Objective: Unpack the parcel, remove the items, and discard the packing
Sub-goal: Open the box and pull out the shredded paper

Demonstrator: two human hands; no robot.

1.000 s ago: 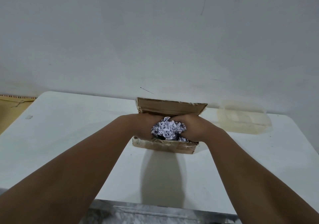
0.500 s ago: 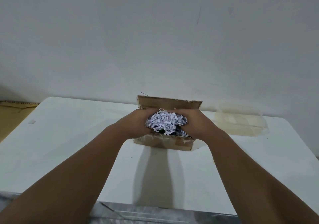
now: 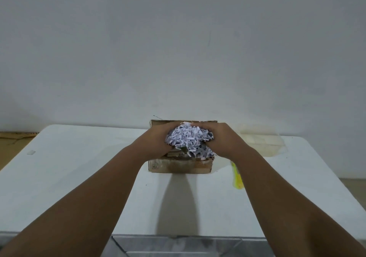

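Note:
A small open cardboard box [image 3: 179, 166] stands on the white table [image 3: 79, 177] near the far edge. Above its opening I hold a bundle of white shredded paper [image 3: 188, 137], pressed between both hands. My left hand [image 3: 156, 139] cups its left side and my right hand [image 3: 221, 139] cups its right side. More shreds hang down to the box's right inner side. Whatever else lies inside the box is hidden by the paper and my hands.
A clear plastic lidded container [image 3: 261, 141] sits to the right of the box by the wall. A yellow-green object [image 3: 236, 177] shows beside my right forearm. A grey metal surface [image 3: 178, 245] runs along the table's near edge. The wall rises right behind the box.
Both hands have lifted the bundle of shredded paper up out of the box, so more of the box's front wall shows. The yellow-green object has come into view.

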